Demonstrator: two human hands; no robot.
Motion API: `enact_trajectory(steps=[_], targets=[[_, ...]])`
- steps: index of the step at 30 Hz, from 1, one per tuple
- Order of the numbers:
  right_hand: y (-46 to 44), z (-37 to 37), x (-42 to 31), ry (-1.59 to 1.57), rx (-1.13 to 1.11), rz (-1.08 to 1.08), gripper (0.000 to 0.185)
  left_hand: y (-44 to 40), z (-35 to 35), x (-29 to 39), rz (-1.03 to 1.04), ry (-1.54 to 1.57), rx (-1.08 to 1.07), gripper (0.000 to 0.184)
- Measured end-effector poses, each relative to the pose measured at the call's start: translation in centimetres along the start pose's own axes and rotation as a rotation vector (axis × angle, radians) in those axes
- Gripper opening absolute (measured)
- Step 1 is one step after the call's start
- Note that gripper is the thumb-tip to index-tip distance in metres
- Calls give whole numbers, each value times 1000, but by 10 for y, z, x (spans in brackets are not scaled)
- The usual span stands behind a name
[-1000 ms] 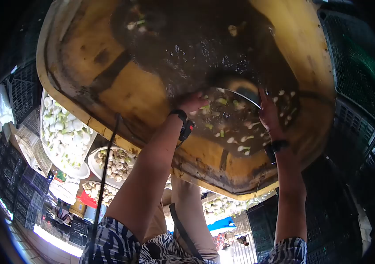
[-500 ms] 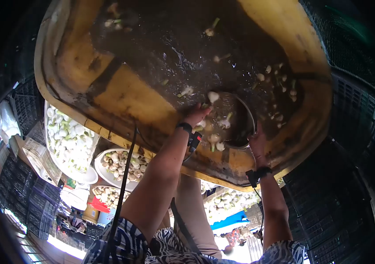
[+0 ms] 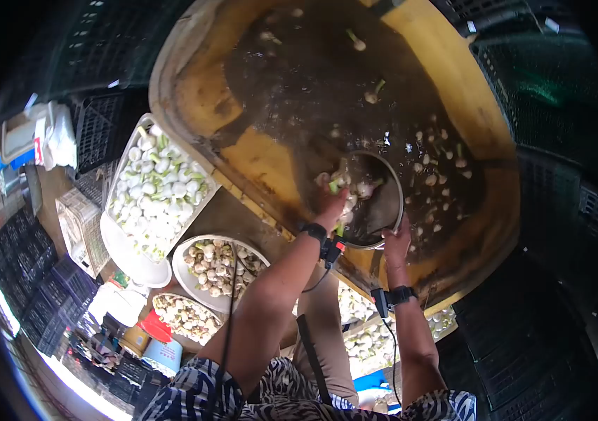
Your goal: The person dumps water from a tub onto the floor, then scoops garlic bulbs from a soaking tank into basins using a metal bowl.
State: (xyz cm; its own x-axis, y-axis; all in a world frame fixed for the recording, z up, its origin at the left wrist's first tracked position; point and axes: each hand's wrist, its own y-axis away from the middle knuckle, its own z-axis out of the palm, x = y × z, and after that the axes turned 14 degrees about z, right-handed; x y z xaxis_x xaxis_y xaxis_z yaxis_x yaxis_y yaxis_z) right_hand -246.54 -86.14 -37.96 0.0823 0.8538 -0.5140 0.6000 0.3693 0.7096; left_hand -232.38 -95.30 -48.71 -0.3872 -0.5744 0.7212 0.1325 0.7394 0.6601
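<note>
A round metal basin (image 3: 401, 198) sits tilted in the dark water of a large yellow tub (image 3: 260, 156). My right hand (image 3: 397, 242) grips its near right rim. On the basin's left side, my left hand (image 3: 332, 203) is closed around garlic, with pale garlic bulbs (image 3: 364, 189) and green stem ends against its fingers. Part of that hand's grasp is hidden by the bulbs. More loose garlic (image 3: 431, 179) floats in the water to the right of the basin, and a few single bulbs (image 3: 371, 97) drift farther off.
To the left stands a white crate of cleaned garlic (image 3: 162, 189). Beside it are a round tub of browner garlic (image 3: 216, 270) and another container of garlic (image 3: 185, 317). Dark plastic crates (image 3: 25, 281) are stacked at far left. Cables hang from both wrists.
The view has turned and shifted, showing more of the left side. My left hand has gone from lifting a bulb at the basin's edge to a cluster of bulbs inside it. My right hand keeps the rim.
</note>
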Motion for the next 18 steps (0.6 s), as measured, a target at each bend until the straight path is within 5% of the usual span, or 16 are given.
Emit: enact_trajectory(steps=[5, 9, 13, 16, 18], targets=[[71, -5, -93, 10, 111, -60, 72, 21, -7, 75, 90, 265, 134, 83], [144, -7, -132, 234, 351, -365, 73, 66, -46, 145, 65, 227, 72, 82], [218, -5, -143, 281, 416, -576, 73, 113, -82, 149, 320, 546, 136, 78], [292, 13, -140, 429, 373, -730, 73, 166, -132, 129, 356, 1101, 198, 69], [342, 33, -126, 508, 245, -724, 73, 194, -151, 66, 422, 951, 372, 68]])
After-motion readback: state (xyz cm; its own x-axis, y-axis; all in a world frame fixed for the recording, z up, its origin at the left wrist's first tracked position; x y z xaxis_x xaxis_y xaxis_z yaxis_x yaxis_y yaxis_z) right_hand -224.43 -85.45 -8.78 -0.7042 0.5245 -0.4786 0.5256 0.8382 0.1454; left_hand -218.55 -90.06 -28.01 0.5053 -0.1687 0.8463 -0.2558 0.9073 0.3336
